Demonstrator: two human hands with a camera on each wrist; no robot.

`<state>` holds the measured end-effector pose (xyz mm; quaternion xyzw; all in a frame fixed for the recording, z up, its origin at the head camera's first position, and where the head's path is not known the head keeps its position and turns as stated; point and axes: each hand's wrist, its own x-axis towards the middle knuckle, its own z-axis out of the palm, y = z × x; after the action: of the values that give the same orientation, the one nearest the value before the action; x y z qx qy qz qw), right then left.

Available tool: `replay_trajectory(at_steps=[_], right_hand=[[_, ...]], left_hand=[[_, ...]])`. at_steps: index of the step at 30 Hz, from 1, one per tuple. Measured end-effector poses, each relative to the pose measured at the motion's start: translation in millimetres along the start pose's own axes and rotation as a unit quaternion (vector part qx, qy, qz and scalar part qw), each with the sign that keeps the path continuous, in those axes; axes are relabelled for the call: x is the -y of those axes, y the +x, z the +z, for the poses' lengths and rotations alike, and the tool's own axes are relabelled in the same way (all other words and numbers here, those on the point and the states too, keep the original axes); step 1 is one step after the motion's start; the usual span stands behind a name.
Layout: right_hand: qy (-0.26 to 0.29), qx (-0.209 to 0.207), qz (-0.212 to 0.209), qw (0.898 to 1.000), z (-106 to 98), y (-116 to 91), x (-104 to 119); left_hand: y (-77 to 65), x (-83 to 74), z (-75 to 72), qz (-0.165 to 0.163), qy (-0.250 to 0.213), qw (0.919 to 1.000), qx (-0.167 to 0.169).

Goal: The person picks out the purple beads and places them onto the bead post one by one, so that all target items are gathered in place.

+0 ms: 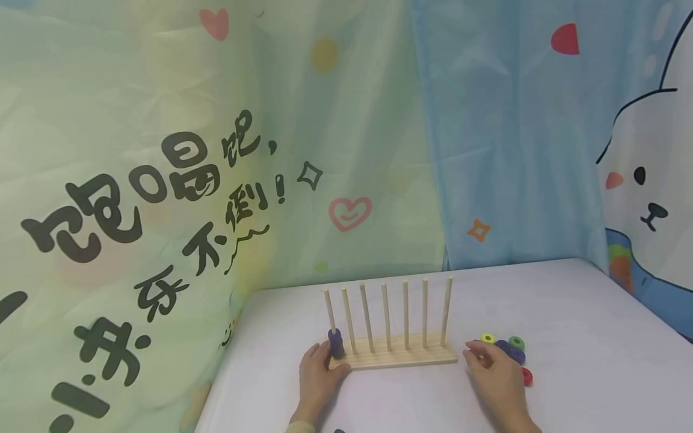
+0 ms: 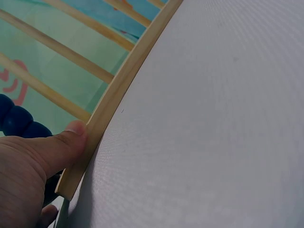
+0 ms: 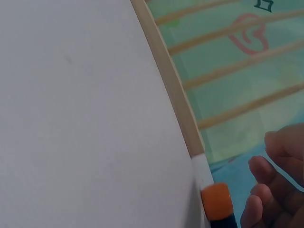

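Observation:
A wooden peg rack with a row of upright pegs stands on the table. Dark blue beads are stacked at the bottom of its leftmost peg. My left hand grips the left end of the base, its thumb pressed on the front edge beside the beads. Off the rack's right end, my right hand hovers with fingers loosely bent and no bead visible between them. Beside it lie loose beads: yellow, green, blue and red, partly hidden by that hand.
The white table reaches back to a printed curtain behind and to the left. Close by the right fingers, an orange bead shows in the right wrist view. A small dark object peeks in at the bottom edge.

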<state>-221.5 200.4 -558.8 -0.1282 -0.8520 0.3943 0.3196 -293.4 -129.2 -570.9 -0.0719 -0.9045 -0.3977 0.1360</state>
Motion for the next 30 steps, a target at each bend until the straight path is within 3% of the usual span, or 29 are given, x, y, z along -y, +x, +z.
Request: replay_trajectory(at_steps=[9, 14, 22, 30], right_hand=[[-0.038, -0.067, -0.017, 0.997, -20.0, 12.4, -18.5], [-0.061, -0.090, 0.014, 0.994, -30.1, 19.4, -32.5], [-0.092, -0.068, 0.108, 0.988, -37.3, 24.9, -50.6], [-0.089, -0.027, 0.169, 0.981, -40.5, 27.8, -57.0]], left_hand=[[-0.2, 0.0, -0.4, -0.007, 0.000, 1.0000, 0.001], [0.1, 0.8, -0.2, -0.007, -0.004, 1.0000, 0.004], [-0.1, 0.0, -0.8, -0.006, -0.001, 1.0000, 0.001], [0.9, -0.1, -0.3, -0.005, -0.009, 0.9999, 0.003]])
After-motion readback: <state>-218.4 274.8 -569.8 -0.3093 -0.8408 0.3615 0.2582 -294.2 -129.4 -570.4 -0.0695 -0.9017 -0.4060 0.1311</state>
